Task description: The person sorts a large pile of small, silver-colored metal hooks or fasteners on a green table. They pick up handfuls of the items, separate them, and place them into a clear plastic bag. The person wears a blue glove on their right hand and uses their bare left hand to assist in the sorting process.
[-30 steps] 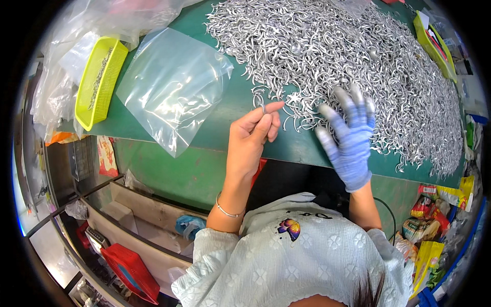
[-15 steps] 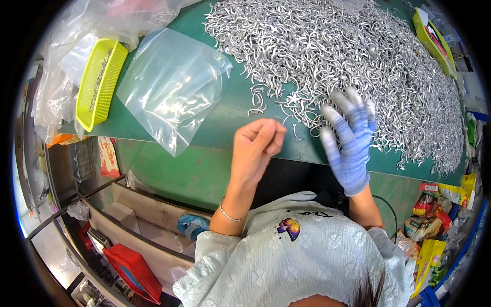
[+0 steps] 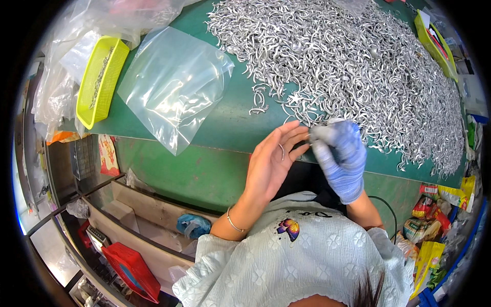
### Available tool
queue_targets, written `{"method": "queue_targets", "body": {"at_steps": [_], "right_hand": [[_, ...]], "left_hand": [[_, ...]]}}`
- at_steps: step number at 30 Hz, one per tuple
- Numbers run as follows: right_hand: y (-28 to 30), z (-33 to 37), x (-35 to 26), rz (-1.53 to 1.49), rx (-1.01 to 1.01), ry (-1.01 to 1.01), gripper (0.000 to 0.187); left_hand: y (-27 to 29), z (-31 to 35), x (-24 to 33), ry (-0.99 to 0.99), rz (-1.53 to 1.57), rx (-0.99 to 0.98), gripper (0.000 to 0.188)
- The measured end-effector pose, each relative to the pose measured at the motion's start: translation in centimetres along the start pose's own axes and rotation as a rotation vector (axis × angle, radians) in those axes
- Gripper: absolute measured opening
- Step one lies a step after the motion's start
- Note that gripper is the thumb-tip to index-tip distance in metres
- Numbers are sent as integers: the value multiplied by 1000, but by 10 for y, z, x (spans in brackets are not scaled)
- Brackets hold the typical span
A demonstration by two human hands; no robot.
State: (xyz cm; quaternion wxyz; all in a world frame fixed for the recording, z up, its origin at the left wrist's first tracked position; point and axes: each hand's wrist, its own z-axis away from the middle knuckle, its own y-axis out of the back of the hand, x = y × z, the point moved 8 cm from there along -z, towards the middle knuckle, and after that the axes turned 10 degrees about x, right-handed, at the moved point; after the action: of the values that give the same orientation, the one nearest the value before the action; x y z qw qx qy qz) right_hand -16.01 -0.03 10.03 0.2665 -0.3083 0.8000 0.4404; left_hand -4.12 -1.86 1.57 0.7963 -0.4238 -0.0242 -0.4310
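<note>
My bare left hand [image 3: 270, 163] is cupped above the table's near edge, palm partly turned up. A thin curved metal piece [image 3: 282, 152] rests in it, against the fingers. Close beside its fingertips is my right hand [image 3: 341, 161], in a blue knitted glove with pale fingertips. Its thumb and fingers are pinched together, and whatever is between them is too small or blurred to make out. Just beyond both hands spreads a large pile of silvery curved metal pieces [image 3: 327, 56]. A few loose metal pieces [image 3: 259, 100] lie at its left edge.
A flat clear plastic bag [image 3: 176, 87] lies on the green table [image 3: 230, 135], left of the pile. A yellow basket [image 3: 102, 82] with some metal pieces stands farther left. Another yellow basket [image 3: 437, 46] is at the far right. Below the table is a red basket [image 3: 130, 271].
My left hand has unfolded from a closed fist, showing the metal piece. My right hand has drawn back from the pile toward the left hand, its spread fingers now pinched.
</note>
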Motion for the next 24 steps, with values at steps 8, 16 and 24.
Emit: {"method": "queue_targets", "body": {"at_steps": [8, 16, 24], "right_hand": [[-7, -18, 5, 353, 45, 84, 21], [-14, -22, 20, 505, 53, 202, 15], [5, -21, 24, 265, 57, 117, 8]], "left_hand": [[9, 2, 24, -291, -185, -184, 27], [7, -21, 85, -796, -750, 147, 31], [-28, -3, 93, -1265, -1314, 121, 45]]}}
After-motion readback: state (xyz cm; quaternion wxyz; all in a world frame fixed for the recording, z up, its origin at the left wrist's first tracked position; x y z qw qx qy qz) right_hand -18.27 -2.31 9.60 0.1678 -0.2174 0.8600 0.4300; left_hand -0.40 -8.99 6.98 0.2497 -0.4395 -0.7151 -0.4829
